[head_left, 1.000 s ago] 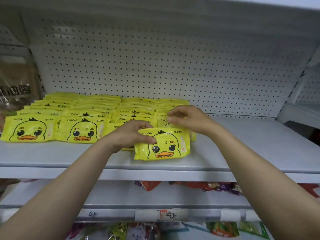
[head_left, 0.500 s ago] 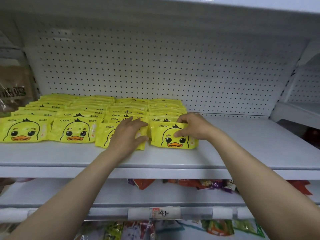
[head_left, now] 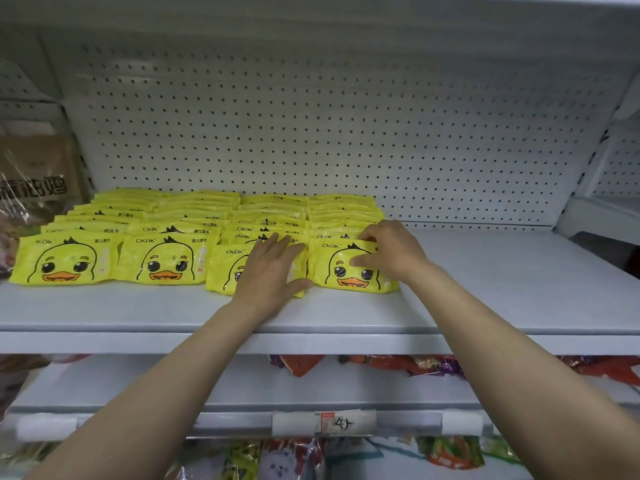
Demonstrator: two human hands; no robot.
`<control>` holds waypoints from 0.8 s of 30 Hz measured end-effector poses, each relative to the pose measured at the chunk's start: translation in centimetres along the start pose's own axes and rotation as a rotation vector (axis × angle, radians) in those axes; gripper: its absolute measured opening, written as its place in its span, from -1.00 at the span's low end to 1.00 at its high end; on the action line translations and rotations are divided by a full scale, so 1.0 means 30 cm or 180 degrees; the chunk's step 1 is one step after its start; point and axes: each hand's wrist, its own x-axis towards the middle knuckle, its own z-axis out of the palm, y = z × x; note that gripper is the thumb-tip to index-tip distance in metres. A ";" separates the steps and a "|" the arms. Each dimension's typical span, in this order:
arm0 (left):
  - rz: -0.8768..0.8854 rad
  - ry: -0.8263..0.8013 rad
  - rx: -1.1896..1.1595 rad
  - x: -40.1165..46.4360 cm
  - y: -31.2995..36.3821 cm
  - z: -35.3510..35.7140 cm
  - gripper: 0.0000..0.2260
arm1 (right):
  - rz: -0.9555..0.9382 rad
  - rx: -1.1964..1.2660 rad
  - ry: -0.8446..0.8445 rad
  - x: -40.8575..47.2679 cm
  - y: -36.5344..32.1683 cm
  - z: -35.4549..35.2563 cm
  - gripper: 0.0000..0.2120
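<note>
Your right hand (head_left: pixel 391 254) pinches the end pack (head_left: pixel 353 282), thumb on the duck's face and fingers curled over its top edge, a grip that lets you nudge it square. Your left hand (head_left: pixel 270 275) lies flat, fingers straight, on the next pack (head_left: pixel 225 268) just left of the end pack, most likely to pin it down while its neighbour settles in.

The end pack lies face up near the front of the shelf (head_left: pixel 502 289) and closes the front row. Further left of it, two more packs (head_left: pixel 166 261) face out the same way. Behind it, overlapping rows run back toward the pegboard (head_left: pixel 346 133), each showing only its top strip, so the front ducks stay readable. Well left of the end pack leans a brown bag (head_left: pixel 34 181), and below it a tag (head_left: pixel 332 422) sits on the lower rail.
</note>
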 end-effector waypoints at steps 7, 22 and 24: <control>0.0007 -0.0069 0.0061 -0.001 -0.004 -0.005 -0.33 | -0.0032 -0.0209 0.0092 -0.025 -0.034 0.004 -0.47; -0.0306 -0.0341 0.0464 0.025 0.076 -0.123 -0.33 | -0.0335 -0.0965 -0.0248 -0.020 -0.125 -0.059 -0.46; -0.0466 -0.0286 0.0375 0.009 0.099 -0.169 -0.35 | -0.0434 -0.0979 -0.0279 -0.020 -0.162 -0.079 -0.45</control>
